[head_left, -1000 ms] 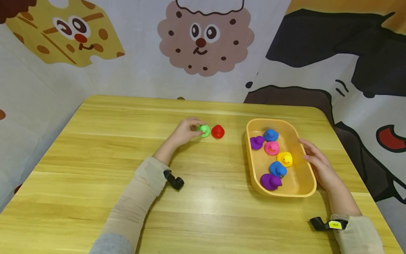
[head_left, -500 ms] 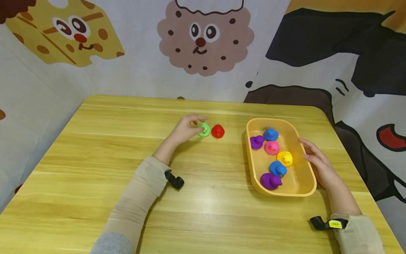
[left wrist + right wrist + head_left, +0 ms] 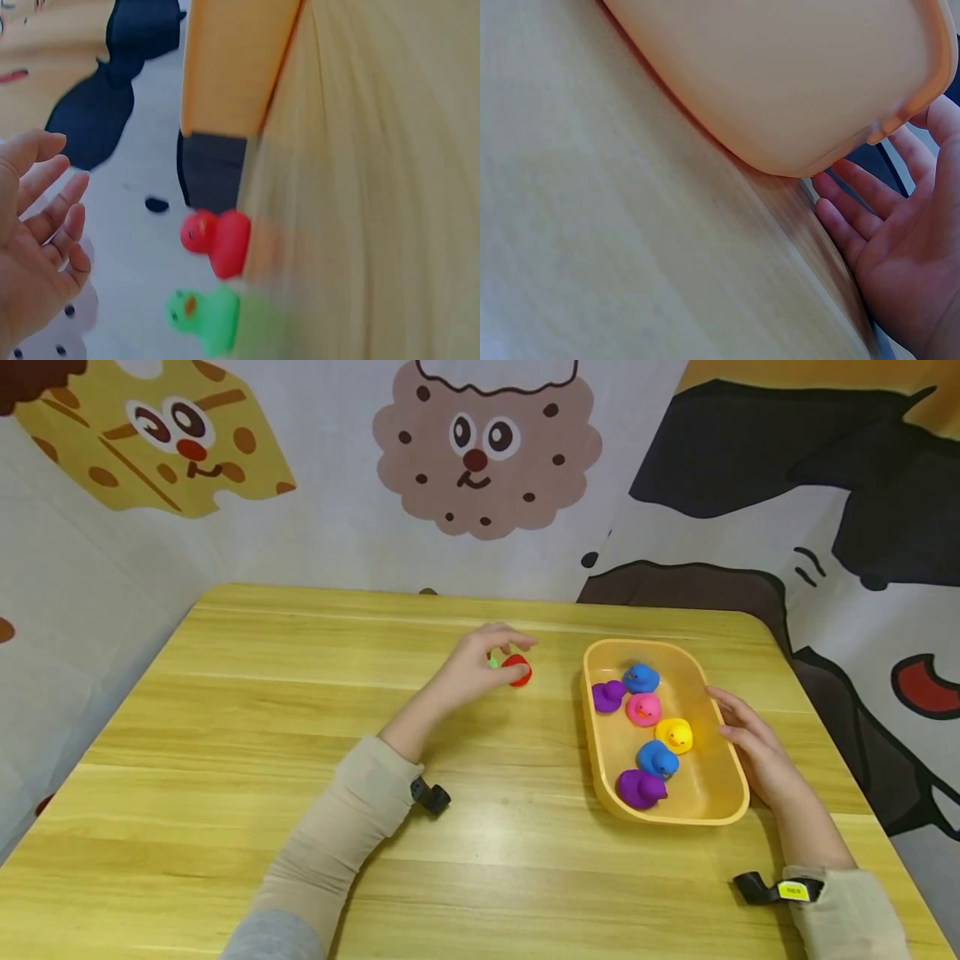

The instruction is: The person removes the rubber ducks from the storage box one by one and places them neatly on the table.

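In the head view my left hand (image 3: pixel 480 664) hovers over a red rubber duck (image 3: pixel 517 671) and a green rubber duck (image 3: pixel 492 662), hiding most of the green one. The left wrist view shows this hand (image 3: pixel 41 232) with fingers spread and loosely bent, holding nothing, apart from the red duck (image 3: pixel 217 240) and the green duck (image 3: pixel 206 319), which stand side by side on the table. My right hand (image 3: pixel 753 747) holds the right rim of a yellow-orange plastic tub (image 3: pixel 708 789); in the right wrist view its fingers (image 3: pixel 866 187) lie against the tub's outer wall (image 3: pixel 795 82).
Inside the tub lie several rubber ducks: purple (image 3: pixel 641 789), blue (image 3: pixel 657 760), yellow (image 3: pixel 673 736), pink (image 3: pixel 643 710), and another blue and purple. The wooden table (image 3: pixel 225 718) ends at a wall cloth (image 3: pixel 322 543) printed with cartoon figures.
My left hand has let go of the green duck and shifted right, over the red duck. Both ducks stay in place. The right hand and tub have not moved.
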The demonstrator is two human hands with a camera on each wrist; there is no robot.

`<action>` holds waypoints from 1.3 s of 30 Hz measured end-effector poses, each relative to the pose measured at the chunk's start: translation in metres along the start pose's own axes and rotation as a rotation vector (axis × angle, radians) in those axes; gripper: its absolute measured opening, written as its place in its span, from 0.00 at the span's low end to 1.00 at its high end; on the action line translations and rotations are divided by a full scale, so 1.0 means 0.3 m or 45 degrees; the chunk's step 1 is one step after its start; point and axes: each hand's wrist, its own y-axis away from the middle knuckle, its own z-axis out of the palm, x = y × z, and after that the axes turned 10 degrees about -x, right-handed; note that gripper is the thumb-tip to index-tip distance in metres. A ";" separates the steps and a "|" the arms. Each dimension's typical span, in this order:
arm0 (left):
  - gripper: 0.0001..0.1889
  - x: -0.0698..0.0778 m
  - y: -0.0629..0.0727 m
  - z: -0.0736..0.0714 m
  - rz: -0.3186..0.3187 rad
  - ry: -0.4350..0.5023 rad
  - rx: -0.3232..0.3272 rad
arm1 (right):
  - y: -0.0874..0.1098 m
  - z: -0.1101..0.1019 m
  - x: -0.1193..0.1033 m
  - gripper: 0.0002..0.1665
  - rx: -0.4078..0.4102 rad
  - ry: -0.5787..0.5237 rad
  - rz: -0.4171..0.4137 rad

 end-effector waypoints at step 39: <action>0.22 0.257 -0.129 0.327 0.221 -0.115 -0.705 | 0.000 0.000 0.003 0.30 -0.006 0.015 -0.010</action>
